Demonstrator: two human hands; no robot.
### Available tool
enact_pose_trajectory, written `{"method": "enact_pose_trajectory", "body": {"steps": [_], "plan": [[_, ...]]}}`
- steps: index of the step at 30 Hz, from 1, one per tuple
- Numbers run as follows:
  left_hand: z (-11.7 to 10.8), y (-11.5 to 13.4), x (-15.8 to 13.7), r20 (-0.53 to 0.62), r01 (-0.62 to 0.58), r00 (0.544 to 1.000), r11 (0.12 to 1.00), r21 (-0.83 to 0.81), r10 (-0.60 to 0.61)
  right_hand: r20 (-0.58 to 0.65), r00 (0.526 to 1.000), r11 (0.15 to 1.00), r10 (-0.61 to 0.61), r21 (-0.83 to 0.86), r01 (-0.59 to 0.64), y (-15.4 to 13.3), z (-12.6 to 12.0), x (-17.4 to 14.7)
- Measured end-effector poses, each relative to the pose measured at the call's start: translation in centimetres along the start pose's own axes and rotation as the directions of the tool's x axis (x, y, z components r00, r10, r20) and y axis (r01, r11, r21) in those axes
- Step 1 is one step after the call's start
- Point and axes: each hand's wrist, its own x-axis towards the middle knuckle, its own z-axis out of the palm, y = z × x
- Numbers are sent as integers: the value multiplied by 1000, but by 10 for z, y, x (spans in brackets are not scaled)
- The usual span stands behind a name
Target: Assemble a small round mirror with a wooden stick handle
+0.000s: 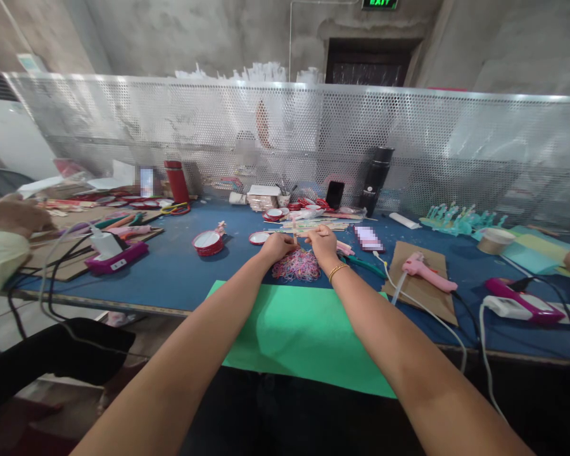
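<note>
Blue table w/ metal mesh screen behind. L hand pinches thin stick, long axis approx. upright, btwn the two but closer to L; R hand close by, fingers bent, can't tell if it's gripping anything. Rubber-band pile just below both, wearer's side; green sheet nearer the body.

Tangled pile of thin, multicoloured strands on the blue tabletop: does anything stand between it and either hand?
Nothing visible does. The left hand is at the pile's far-left edge, the right hand at its far-right edge; actual contact is unclear. The flat green sheet lies on the near side, not between them.
</note>
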Motion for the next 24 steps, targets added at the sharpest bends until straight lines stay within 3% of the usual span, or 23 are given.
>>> {"method": "enact_pose_trajectory", "body": {"steps": [4, 13, 19, 24], "plan": [[0, 0, 0, 11, 9, 1000, 1000, 2, -9, -19, 1000, 1000, 3, 6, -3, 3, 0, 2], [1, -2, 2, 3, 17, 1000, 1000, 25, -17, 73, 997, 998, -1, 65, -4, -5, 3, -4], [0, 0, 0, -6, 6, 1000, 1000, 3, -6, -12, 1000, 1000, 7, 11, -7, -3, 0, 0], [0, 1, 0, 7, 28, 1000, 999, 21, -28, 38, 999, 998, -6, 59, 4, -3, 3, -2]]}}
